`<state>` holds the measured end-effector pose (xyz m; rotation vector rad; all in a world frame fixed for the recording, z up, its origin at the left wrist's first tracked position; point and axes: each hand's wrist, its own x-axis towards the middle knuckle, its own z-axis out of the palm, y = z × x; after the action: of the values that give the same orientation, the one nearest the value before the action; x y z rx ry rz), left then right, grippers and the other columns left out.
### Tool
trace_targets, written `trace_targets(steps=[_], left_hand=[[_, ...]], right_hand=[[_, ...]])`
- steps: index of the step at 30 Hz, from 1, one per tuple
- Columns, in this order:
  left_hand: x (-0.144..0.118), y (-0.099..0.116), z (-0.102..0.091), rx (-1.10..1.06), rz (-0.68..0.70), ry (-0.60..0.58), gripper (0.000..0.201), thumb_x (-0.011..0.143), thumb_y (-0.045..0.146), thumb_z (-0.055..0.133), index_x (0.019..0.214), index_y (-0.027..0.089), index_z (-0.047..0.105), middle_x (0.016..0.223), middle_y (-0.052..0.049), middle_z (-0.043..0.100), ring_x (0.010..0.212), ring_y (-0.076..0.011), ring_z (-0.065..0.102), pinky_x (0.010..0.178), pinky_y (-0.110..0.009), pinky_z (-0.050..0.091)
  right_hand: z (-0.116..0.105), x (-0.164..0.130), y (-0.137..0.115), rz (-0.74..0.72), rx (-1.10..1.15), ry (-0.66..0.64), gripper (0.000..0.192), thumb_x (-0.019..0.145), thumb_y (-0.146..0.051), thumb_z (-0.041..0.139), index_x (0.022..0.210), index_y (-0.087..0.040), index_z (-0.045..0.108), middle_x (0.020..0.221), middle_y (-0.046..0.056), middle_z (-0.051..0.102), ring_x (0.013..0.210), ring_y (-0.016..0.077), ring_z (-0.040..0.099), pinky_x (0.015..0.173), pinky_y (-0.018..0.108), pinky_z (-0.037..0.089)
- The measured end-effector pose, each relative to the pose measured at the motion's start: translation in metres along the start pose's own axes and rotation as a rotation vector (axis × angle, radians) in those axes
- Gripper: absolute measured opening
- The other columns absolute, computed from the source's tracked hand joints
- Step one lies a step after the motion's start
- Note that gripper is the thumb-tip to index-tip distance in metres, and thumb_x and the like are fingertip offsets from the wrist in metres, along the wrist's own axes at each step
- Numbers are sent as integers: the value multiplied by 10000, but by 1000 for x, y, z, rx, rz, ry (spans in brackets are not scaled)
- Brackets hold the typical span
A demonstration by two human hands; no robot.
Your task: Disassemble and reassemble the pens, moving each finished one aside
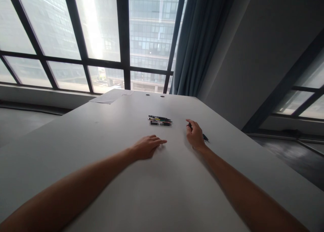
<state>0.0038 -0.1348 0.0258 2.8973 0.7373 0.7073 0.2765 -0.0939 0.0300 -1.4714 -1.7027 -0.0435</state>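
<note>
Head view | my right hand (194, 134) curls around a dark pen (205, 137), lifting grip | left hand (146, 147) flat, empty, bracing on surface (101, 147) | pen cluster (160, 120) at 12 o'clock, within reach.

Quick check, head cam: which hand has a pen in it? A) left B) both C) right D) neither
C: the right hand is closed around a dark pen whose end sticks out past it, while the left hand lies flat on the table with nothing in it; the other pens lie grouped beyond both hands.
</note>
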Motion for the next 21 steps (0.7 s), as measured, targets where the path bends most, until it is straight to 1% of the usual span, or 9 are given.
trace_targets(steps=[1,3,6,9,11,14,16,18,21], left_hand=[[0,0,0,-5,-5,-1,433,911,156,394,1325,204,512,1108,-81,677,1023,-200,588,897,-340,496],[1,0,1,-13,-12,3,388,923,176,382,1267,194,562,1090,-81,684,1009,-197,590,890,-334,495],[2,1,1,-16,-20,12,354,942,206,366,1201,197,606,1078,-81,688,988,-190,592,881,-326,493],[3,1,1,-20,-19,12,332,953,233,366,1150,200,631,1069,-80,690,976,-184,594,874,-316,490],[3,0,2,-23,-17,12,324,960,249,364,1120,201,640,1055,-77,692,972,-181,593,876,-312,485],[3,0,3,-27,-12,10,320,966,259,358,1086,201,648,1041,-75,692,977,-178,589,885,-306,477],[3,0,3,-25,-13,10,317,966,258,357,1074,198,649,1041,-73,692,979,-179,586,884,-305,475],[3,0,3,-21,-16,10,311,962,256,362,1065,196,649,1040,-72,693,971,-182,586,877,-306,476],[3,0,2,-25,-12,14,302,958,252,370,1055,197,651,1034,-74,694,964,-181,587,876,-305,476]], right_hand=[[-2,2,7,-22,-94,-29,447,877,-197,374,1293,-130,522,1094,125,591,990,217,577,917,340,451],[-5,3,16,-15,-265,-111,473,863,-168,422,1327,-135,513,1198,136,549,1079,227,540,973,327,409],[-4,-2,18,36,-476,-251,437,856,-192,494,1286,-155,560,1280,147,500,1139,255,503,955,337,405],[-3,-6,7,69,-632,-313,330,872,-223,490,1163,-149,627,1223,166,524,1109,293,510,876,376,430],[-5,-8,-1,96,-723,-339,313,878,-189,451,1125,-118,629,1162,186,546,1061,309,534,835,399,441],[-8,-8,-9,134,-789,-421,321,871,-116,407,1107,-79,623,1102,203,572,1020,300,566,809,384,448],[-9,-7,-7,124,-786,-461,329,870,-79,385,1087,-68,633,1079,204,585,1010,277,577,801,352,450],[-9,-5,-2,94,-788,-464,351,873,-53,353,1062,-65,648,1079,208,588,1013,268,574,797,342,448],[-9,-4,8,84,-826,-418,370,869,-49,341,1058,-77,657,1121,212,572,1045,280,543,807,367,439]])
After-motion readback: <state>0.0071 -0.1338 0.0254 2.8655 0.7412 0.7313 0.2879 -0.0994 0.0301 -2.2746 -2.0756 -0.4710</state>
